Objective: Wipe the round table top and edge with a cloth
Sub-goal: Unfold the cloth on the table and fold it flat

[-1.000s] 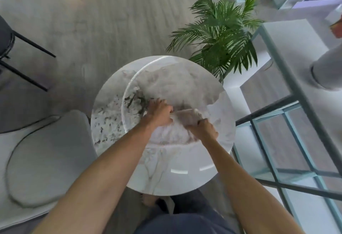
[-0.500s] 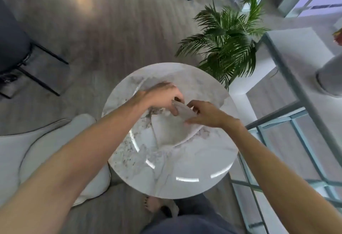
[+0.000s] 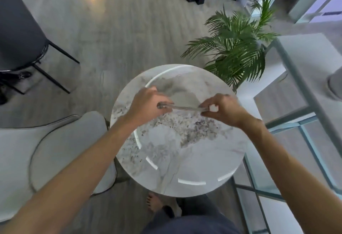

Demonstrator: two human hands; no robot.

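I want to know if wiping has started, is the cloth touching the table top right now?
Cannot tell. The head view shows the cloth stretched thin between the left hand and right hand above the table top, but not any gap.

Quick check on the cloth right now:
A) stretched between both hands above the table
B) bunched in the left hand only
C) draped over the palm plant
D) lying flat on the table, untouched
A: the cloth runs as a thin taut strip from the left hand to the right hand, over the round table.

Cloth seen edge-on, blurred; ends hidden inside left hand, right hand.
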